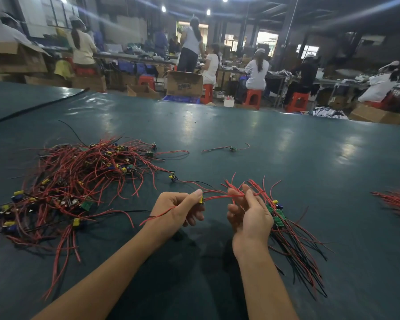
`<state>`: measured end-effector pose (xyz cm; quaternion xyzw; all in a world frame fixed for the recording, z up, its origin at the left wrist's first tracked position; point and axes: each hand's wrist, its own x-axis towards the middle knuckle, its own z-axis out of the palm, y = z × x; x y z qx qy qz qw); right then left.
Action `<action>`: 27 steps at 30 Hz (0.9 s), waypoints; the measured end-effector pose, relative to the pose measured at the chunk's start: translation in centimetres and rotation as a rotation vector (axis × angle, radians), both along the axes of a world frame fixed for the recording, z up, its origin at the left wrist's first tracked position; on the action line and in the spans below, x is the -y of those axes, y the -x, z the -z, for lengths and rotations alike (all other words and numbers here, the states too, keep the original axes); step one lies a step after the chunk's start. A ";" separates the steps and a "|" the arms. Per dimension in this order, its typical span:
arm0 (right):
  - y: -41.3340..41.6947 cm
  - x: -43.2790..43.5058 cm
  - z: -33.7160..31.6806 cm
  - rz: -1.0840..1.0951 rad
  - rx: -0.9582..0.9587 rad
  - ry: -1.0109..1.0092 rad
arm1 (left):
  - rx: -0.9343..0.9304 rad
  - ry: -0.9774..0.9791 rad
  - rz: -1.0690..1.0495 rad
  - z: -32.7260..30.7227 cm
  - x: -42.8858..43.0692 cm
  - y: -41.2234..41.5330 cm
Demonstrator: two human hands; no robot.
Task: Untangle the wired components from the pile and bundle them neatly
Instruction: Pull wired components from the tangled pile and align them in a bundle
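Observation:
A tangled pile [79, 181] of red and black wires with small yellow, blue and green components lies on the left of the dark green table [286, 158]. My left hand [180, 209] pinches one small yellow component between thumb and fingers, and its red wire runs rightward. My right hand [247, 211] grips a bundle of wired components [284, 225]; green boards show beside the palm and red and black wires fan out down to the right. A wire with another component [173, 177] trails from my hands back to the pile.
One single wired component [232, 148] lies apart at mid-table. More red wires [395, 202] lie at the right edge. A black cable [32, 109] crosses the far left. Beyond the table, seated workers, red stools and cardboard boxes [184, 83] fill the hall.

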<state>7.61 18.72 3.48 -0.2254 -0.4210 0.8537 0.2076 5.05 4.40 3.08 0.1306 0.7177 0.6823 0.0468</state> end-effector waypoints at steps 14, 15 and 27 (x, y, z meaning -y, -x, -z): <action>0.0 1.0 0.3 -0.048 0.025 -0.166 | 0.175 -0.133 0.038 0.4 -0.5 -0.2; -0.1 1.6 0.4 -0.095 0.038 -0.218 | 0.169 -0.138 0.027 0.5 -0.6 -0.1; 0.2 2.5 0.5 -0.109 0.056 -0.315 | 0.144 -0.168 -0.065 0.2 -0.4 0.2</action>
